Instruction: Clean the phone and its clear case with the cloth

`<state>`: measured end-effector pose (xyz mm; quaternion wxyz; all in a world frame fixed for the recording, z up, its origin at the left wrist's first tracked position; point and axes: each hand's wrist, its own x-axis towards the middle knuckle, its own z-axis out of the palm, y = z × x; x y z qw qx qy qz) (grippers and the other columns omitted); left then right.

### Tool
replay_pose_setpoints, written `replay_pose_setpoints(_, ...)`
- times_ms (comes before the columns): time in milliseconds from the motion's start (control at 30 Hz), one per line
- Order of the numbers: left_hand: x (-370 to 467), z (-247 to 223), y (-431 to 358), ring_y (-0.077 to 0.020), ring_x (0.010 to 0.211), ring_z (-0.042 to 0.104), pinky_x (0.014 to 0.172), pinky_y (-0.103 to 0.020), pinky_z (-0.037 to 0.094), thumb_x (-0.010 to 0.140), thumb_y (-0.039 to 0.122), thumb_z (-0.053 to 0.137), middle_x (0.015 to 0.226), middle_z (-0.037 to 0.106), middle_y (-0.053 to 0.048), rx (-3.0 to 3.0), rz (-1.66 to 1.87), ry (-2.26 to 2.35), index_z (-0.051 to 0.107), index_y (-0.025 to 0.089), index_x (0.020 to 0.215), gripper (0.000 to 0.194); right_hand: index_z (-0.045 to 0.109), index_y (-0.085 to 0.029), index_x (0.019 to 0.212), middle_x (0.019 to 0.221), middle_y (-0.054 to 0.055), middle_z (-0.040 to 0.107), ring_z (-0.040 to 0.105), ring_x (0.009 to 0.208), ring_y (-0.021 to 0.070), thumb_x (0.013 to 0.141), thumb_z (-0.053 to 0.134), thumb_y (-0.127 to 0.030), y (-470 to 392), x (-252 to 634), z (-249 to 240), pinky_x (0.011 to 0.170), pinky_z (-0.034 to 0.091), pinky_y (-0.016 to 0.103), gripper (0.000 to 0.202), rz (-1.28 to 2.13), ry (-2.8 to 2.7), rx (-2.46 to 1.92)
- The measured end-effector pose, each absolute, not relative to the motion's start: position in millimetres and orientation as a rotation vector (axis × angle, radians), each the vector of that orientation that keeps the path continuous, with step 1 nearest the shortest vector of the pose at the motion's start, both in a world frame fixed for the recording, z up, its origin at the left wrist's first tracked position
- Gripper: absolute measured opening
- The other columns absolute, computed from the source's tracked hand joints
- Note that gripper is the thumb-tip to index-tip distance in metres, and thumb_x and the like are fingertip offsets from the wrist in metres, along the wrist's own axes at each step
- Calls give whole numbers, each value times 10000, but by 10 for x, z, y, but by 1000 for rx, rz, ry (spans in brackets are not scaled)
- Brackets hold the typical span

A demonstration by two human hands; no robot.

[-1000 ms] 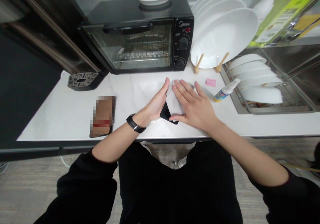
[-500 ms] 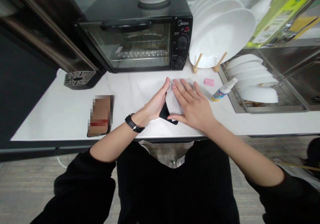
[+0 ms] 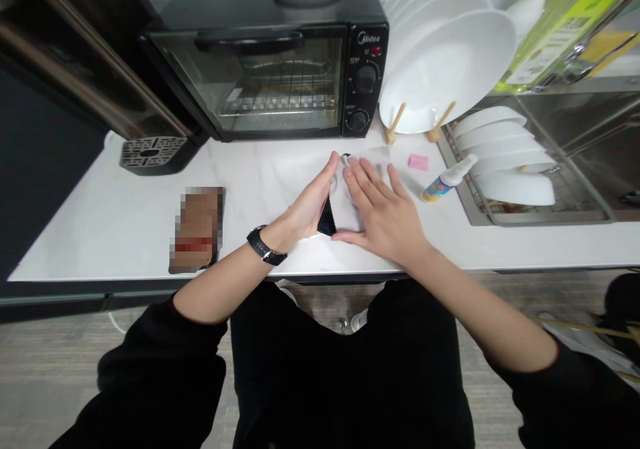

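Observation:
Both my hands meet over the counter (image 3: 265,182). My left hand (image 3: 310,209) is closed along the left edge of a black glossy phone (image 3: 327,222), thumb pointing away from me. A thin white cloth with a zigzag edge (image 3: 344,210) covers most of the phone. My right hand (image 3: 390,219) presses that cloth down with its fingers stretched flat, its thumb at the near edge. Most of the phone is hidden. To the right stands a small spray bottle (image 3: 447,179), tilted in view, near a pink slip (image 3: 419,162).
A black toaster oven (image 3: 280,82) stands at the back. Right of it, white plates (image 3: 450,75) lean in a wooden rack, and bowls (image 3: 515,185) sit in the sink's wire basket (image 3: 550,221). A blurred-out flat object (image 3: 197,229) lies on the left, near a machine's drip tray (image 3: 153,154).
My right hand and the cloth have shifted slightly over the phone; its near right corner is now covered. The whole view has moved a little.

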<state>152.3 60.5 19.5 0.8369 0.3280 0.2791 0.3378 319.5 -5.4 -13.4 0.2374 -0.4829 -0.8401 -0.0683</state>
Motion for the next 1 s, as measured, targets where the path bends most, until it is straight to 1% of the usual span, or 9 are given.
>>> replay_pose_setpoints(100, 1486, 219, 634, -392, 1455, 688, 1196, -562, 603, 1105, 712, 426, 1449, 789, -113, 689, 695, 622, 500, 261, 1706, 755, 348, -45, 1749, 1784, 261, 415, 377, 1704, 401, 1021, 431, -875, -181, 2994, -219, 1405, 244, 661, 1107, -130, -2385, -1197)
replay_pose_setpoints(200, 1450, 291, 640, -384, 1380, 738, 1154, -516, 636, 1117, 669, 427, 1430, 795, -128, 712, 698, 615, 529, 210, 1682, 735, 335, -83, 1761, 1786, 207, 436, 422, 1687, 354, 1018, 408, -888, -396, 3019, -225, 1414, 252, 615, 1098, -124, -2456, -1138)
replay_pose_setpoints(267, 1455, 305, 624, -383, 1376, 740, 1161, -517, 631, 1117, 631, 471, 1441, 793, -110, 717, 705, 619, 526, 217, 1682, 703, 289, -105, 1778, 1789, 187, 438, 440, 1677, 345, 1035, 392, -870, -428, 3149, -181, 1419, 215, 632, 1072, -156, -2451, -1172)
replay_pose_setpoints(400, 1504, 216, 594, -376, 1452, 690, 1205, -568, 601, 1119, 591, 513, 1491, 770, -62, 721, 709, 615, 466, 289, 1723, 677, 256, -117, 1792, 1801, 217, 403, 407, 1691, 388, 1070, 392, -819, -174, 3265, -111, 1404, 154, 712, 1016, -189, -2306, -1329)
replay_pose_setpoints(567, 1466, 208, 623, -371, 1461, 686, 1180, -538, 619, 1126, 660, 431, 1475, 776, -100, 684, 708, 654, 452, 264, 1736, 728, 341, -7, 1738, 1789, 271, 394, 351, 1717, 393, 1040, 399, -858, -153, 2919, -206, 1419, 193, 663, 1103, -152, -2325, -1231)
replay_pose_setpoints(667, 1436, 294, 626, -377, 1407, 725, 1158, -519, 636, 1132, 658, 395, 1448, 788, -123, 687, 689, 651, 462, 233, 1729, 737, 321, -49, 1757, 1783, 221, 430, 410, 1694, 349, 1060, 419, -824, -395, 2908, -237, 1427, 221, 609, 1047, -137, -2414, -1165)
replay_pose_setpoints(733, 1442, 320, 612, -381, 1404, 725, 1170, -520, 629, 1133, 656, 391, 1453, 786, -122, 695, 662, 622, 472, 230, 1723, 732, 274, -97, 1782, 1784, 192, 437, 450, 1672, 343, 1075, 417, -802, -464, 3041, -209, 1428, 195, 632, 1009, -167, -2418, -1198)
replay_pose_setpoints(833, 1472, 273, 589, -387, 1444, 696, 1202, -541, 606, 1120, 666, 443, 1464, 784, -92, 732, 641, 583, 492, 261, 1712, 719, 249, -99, 1789, 1798, 209, 407, 431, 1678, 383, 1085, 420, -781, -325, 3220, -144, 1410, 162, 704, 994, -219, -2320, -1327)
replay_pose_setpoints(1000, 1461, 186, 621, -383, 1449, 694, 1199, -552, 611, 1113, 676, 455, 1457, 786, -90, 712, 657, 626, 517, 264, 1696, 717, 345, -44, 1749, 1784, 249, 417, 383, 1702, 395, 1090, 452, -745, -105, 3014, -168, 1407, 213, 698, 968, -173, -2287, -1299)
